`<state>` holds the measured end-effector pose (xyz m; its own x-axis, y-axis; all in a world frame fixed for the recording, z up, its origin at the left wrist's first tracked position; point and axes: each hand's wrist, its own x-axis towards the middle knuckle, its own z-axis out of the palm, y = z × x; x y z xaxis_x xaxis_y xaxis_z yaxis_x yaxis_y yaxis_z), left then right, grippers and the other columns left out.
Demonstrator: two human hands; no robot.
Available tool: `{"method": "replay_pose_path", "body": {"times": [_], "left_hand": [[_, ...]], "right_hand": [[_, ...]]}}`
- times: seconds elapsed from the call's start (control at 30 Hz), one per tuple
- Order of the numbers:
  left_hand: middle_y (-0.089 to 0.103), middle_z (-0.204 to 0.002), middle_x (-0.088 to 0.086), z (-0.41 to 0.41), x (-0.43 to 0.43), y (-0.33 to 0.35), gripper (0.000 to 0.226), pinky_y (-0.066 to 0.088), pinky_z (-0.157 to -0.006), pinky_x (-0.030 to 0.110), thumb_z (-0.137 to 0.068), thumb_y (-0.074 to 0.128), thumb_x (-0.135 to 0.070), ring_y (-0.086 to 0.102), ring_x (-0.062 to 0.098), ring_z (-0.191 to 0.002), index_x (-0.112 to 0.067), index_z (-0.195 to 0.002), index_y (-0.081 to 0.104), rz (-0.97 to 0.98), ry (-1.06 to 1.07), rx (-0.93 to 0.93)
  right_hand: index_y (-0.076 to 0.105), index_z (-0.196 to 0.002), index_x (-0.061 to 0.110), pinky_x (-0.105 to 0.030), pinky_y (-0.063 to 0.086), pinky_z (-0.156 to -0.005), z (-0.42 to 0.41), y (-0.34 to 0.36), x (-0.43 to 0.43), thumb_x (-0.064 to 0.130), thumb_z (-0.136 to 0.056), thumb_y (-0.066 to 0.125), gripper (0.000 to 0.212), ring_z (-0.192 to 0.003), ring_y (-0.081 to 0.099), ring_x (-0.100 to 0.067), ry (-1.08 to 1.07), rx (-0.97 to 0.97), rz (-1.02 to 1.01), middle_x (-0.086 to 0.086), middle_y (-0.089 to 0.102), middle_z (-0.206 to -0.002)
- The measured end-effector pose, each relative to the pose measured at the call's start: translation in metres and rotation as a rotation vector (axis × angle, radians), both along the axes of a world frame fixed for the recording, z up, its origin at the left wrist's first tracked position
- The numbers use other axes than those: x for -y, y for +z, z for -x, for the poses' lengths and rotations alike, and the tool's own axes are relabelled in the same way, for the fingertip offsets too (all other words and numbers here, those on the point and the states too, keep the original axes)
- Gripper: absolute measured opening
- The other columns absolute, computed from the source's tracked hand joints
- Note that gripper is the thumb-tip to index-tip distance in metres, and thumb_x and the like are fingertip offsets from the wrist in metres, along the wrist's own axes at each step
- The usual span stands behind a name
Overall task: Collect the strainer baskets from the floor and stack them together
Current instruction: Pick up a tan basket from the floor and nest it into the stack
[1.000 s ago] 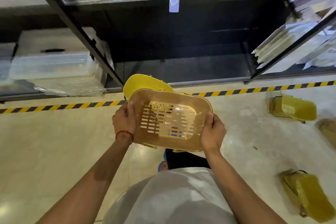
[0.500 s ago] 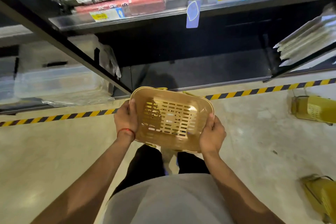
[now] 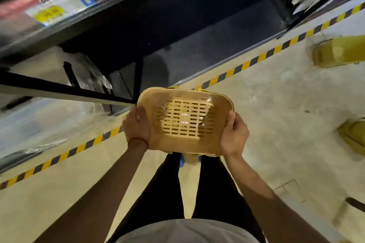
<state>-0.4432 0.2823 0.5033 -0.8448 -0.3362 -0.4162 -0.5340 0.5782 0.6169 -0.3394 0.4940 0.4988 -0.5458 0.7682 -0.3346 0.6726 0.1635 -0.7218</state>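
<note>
I hold a tan slotted strainer basket in front of me at waist height, its open side facing up. My left hand grips its left rim and my right hand grips its right rim. Yellow edges of another basket peek out under its far rim, nested below. Two more yellow baskets lie on the floor to the right: one basket near the striped tape, another basket at the frame's right edge, cut off.
A black metal shelf unit with packaged goods rises ahead and to the left. Clear plastic bins sit under it at left. Yellow-black hazard tape runs across the beige floor. My legs stand below the basket.
The view has tilted and swung left as I stood up. The basket stays in both hands; the yellow basket behind it is now nearly hidden. The floor baskets shifted toward the right edge.
</note>
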Motion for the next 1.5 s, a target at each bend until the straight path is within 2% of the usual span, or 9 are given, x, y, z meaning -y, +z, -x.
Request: {"method": "replay_pose_path", "body": {"times": [0.17,0.33,0.43,0.53,0.63,0.87,1.07,1.23,1.5], "left_hand": [[0.063,-0.127,0.016,0.010,-0.004,-0.031,0.042,0.038,-0.100,0.033,-0.104,0.039,-0.033,0.054,0.032,-0.119,-0.006,-0.127,0.061,0.002,-0.031,0.035],[0.059,-0.134,0.014,0.011,-0.011,-0.069,0.042,0.033,-0.104,0.028,-0.105,0.038,-0.033,0.051,0.030,-0.126,-0.010,-0.134,0.058,0.037,-0.020,0.043],[0.061,-0.131,0.014,0.009,-0.013,-0.093,0.042,0.034,-0.102,0.030,-0.106,0.035,-0.032,0.053,0.031,-0.123,-0.011,-0.134,0.057,0.092,-0.036,0.036],[0.062,-0.131,0.013,0.004,-0.013,-0.115,0.042,0.035,-0.102,0.031,-0.106,0.032,-0.031,0.054,0.031,-0.121,-0.013,-0.138,0.054,0.115,-0.041,0.046],[0.063,-0.129,0.014,0.002,-0.011,-0.134,0.043,0.035,-0.102,0.031,-0.106,0.032,-0.032,0.055,0.030,-0.120,-0.015,-0.139,0.052,0.129,-0.025,0.055],[0.068,-0.111,0.016,0.010,-0.014,-0.155,0.043,0.043,-0.090,0.037,-0.106,0.029,-0.035,0.061,0.034,-0.105,-0.014,-0.132,0.056,0.224,-0.027,0.056],[0.062,-0.101,0.012,0.006,-0.010,-0.152,0.033,0.044,-0.084,0.044,-0.104,0.031,-0.032,0.057,0.031,-0.095,-0.009,-0.117,0.052,0.164,-0.049,0.127],[0.052,-0.127,0.016,-0.002,-0.006,-0.120,0.041,0.045,-0.093,0.043,-0.096,0.049,-0.021,0.051,0.034,-0.116,-0.005,-0.133,0.044,0.196,-0.217,0.140],[0.051,-0.136,0.013,-0.031,-0.026,-0.039,0.050,0.049,-0.096,0.048,-0.094,0.049,-0.030,0.054,0.032,-0.116,-0.012,-0.140,0.040,0.354,-0.721,-0.021]], "right_hand": [[0.069,-0.112,0.009,-0.031,0.049,-0.077,0.006,-0.039,0.002,0.038,-0.109,0.033,0.046,-0.085,0.064,-0.022,-0.013,0.023,-0.034,-0.005,0.072,-0.097],[0.068,-0.119,0.011,-0.038,0.056,-0.084,0.012,-0.081,0.001,0.042,-0.109,0.031,0.049,-0.090,0.067,-0.024,-0.009,0.061,-0.047,-0.007,0.073,-0.104],[0.067,-0.119,0.012,-0.027,0.052,-0.080,0.018,-0.103,0.000,0.039,-0.109,0.031,0.045,-0.085,0.062,-0.019,-0.003,0.074,-0.075,-0.004,0.072,-0.100],[0.066,-0.120,0.016,0.001,0.037,-0.070,0.020,-0.119,0.001,0.036,-0.109,0.033,0.040,-0.077,0.059,-0.003,0.000,0.049,-0.082,0.013,0.064,-0.092],[0.066,-0.119,0.021,0.004,0.038,-0.068,0.018,-0.137,0.004,0.035,-0.109,0.035,0.035,-0.079,0.062,0.007,-0.019,0.008,-0.062,0.022,0.062,-0.089],[0.068,-0.118,0.011,0.006,0.035,-0.061,0.025,-0.163,-0.001,0.033,-0.109,0.036,0.040,-0.071,0.057,-0.006,-0.055,0.078,-0.105,0.006,0.063,-0.088],[0.062,-0.126,0.014,-0.009,0.046,-0.069,0.020,-0.155,-0.004,0.033,-0.110,0.033,0.039,-0.080,0.061,-0.012,0.028,0.084,-0.049,0.007,0.065,-0.095],[0.054,-0.135,0.013,-0.037,0.051,-0.097,0.000,-0.124,-0.010,0.035,-0.105,0.041,0.039,-0.110,0.062,-0.025,0.154,0.112,0.035,-0.005,0.067,-0.121],[0.053,-0.138,0.012,-0.038,0.040,-0.108,-0.038,-0.036,-0.026,0.026,-0.099,0.050,0.041,-0.133,0.043,-0.027,0.461,0.301,-0.149,-0.008,0.056,-0.140]]}}
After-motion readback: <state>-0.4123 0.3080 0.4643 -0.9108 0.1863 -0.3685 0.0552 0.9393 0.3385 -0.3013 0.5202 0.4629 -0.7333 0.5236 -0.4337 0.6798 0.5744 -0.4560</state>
